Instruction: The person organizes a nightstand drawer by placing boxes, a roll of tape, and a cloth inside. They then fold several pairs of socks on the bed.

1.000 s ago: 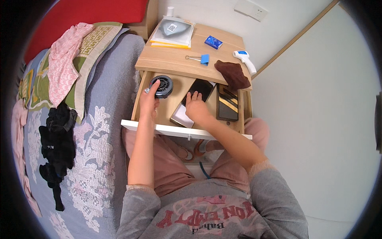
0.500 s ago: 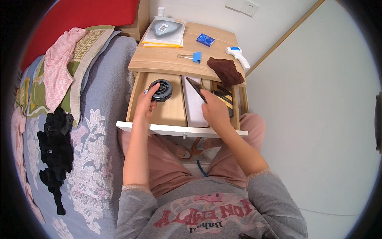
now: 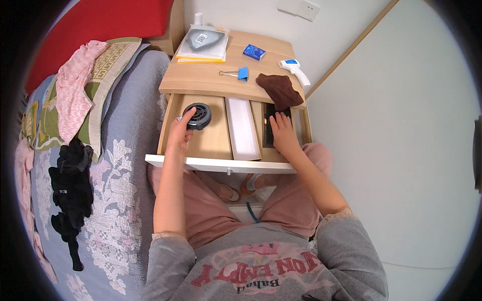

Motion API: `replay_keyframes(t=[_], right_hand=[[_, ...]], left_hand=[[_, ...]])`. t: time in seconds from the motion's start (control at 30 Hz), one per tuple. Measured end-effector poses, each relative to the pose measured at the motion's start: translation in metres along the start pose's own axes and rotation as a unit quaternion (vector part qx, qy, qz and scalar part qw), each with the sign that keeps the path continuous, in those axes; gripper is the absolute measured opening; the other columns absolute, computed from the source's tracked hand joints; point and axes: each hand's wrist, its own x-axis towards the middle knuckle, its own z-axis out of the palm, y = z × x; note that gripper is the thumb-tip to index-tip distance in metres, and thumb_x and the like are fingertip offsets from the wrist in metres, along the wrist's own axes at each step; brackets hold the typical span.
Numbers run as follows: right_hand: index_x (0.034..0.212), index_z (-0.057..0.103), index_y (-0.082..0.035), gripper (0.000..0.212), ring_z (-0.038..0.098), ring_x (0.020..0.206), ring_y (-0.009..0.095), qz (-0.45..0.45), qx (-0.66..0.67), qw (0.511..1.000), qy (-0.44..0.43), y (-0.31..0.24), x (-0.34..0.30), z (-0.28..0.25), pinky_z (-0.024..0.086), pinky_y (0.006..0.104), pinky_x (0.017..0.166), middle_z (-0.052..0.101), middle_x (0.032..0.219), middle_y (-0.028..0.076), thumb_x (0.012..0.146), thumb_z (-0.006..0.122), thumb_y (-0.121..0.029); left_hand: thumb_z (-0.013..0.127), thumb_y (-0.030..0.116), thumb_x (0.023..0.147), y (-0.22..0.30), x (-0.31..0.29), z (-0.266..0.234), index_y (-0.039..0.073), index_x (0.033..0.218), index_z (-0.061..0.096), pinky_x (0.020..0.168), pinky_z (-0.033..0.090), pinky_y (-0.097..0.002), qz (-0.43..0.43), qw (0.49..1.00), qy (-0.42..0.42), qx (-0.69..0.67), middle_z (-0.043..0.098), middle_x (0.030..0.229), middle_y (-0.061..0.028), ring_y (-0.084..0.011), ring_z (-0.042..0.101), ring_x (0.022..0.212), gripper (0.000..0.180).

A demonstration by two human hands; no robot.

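Observation:
My left hand [image 3: 182, 131] grips a round dark grey disc with a spoked, vented face [image 3: 201, 116], holding it over the left part of the pulled-out drawer [image 3: 211, 145]. Its thumb lies on the disc's face and the fingers are curled at the side. My right hand [image 3: 285, 135] reaches into the drawer's right compartment. Its fingers are stretched out and rest on a dark flat slab [image 3: 268, 136], partly covered by the hand. Between the hands a long, shallow white box [image 3: 242, 130] lies lengthwise in the drawer.
On the cabinet top [image 3: 201, 83] lie a brown cloth [image 3: 279, 90] overhanging the drawer, a blue clip [image 3: 243, 74], a blue packet [image 3: 254, 51], a white thermometer gun [image 3: 295, 71] and a clear pouch [image 3: 203, 44]. A bed [image 3: 120, 120] stands left, a pale panel [image 3: 391, 150] right.
My right hand has moved right and down into the right compartment, with the dark slab it held now lying under its fingers. My left hand still holds the disc, almost in the same place.

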Motion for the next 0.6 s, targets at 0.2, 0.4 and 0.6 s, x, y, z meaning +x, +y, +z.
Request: replay_keyframes(t=[0.2, 0.4, 0.6], right_hand=[[0.126, 0.045, 0.006, 0.061, 0.04, 0.122, 0.041, 0.027, 0.153, 0.981, -0.112, 0.034, 0.025, 0.006, 0.032, 0.0434, 0.106, 0.045, 0.128, 0.028, 0.066, 0.058, -0.003], [0.139, 0.035, -0.004, 0.06, 0.041, 0.122, 0.039, 0.015, 0.134, 0.98, -0.147, 0.046, 0.028, 0.009, 0.032, 0.0429, 0.107, 0.046, 0.132, 0.021, 0.086, 0.059, -0.018], [0.138, 0.037, -0.007, 0.062, 0.043, 0.121, 0.037, 0.026, 0.109, 0.984, -0.14, 0.049, 0.028, 0.018, 0.039, 0.0427, 0.101, 0.048, 0.13, 0.017, 0.083, 0.062, -0.021]], left_hand=[[0.074, 0.042, 0.074, -0.001, -0.003, 0.003, 0.016, 0.075, 0.056, 0.037, 0.019, -0.0207, -0.001, 1.0, 0.008, 0.014, 0.045, 0.055, 0.0078, -0.0028, 0.03, 0.04, 0.032], [0.075, 0.041, 0.074, 0.0, -0.007, 0.004, 0.015, 0.076, 0.055, 0.036, 0.017, -0.0202, -0.002, 1.0, 0.016, 0.026, 0.045, 0.056, 0.0074, -0.0025, 0.03, 0.04, 0.032], [0.075, 0.039, 0.075, 0.0, -0.01, 0.009, 0.015, 0.075, 0.054, 0.036, 0.017, -0.0205, -0.013, 0.999, -0.016, 0.05, 0.044, 0.055, 0.0075, -0.0024, 0.029, 0.04, 0.032]])
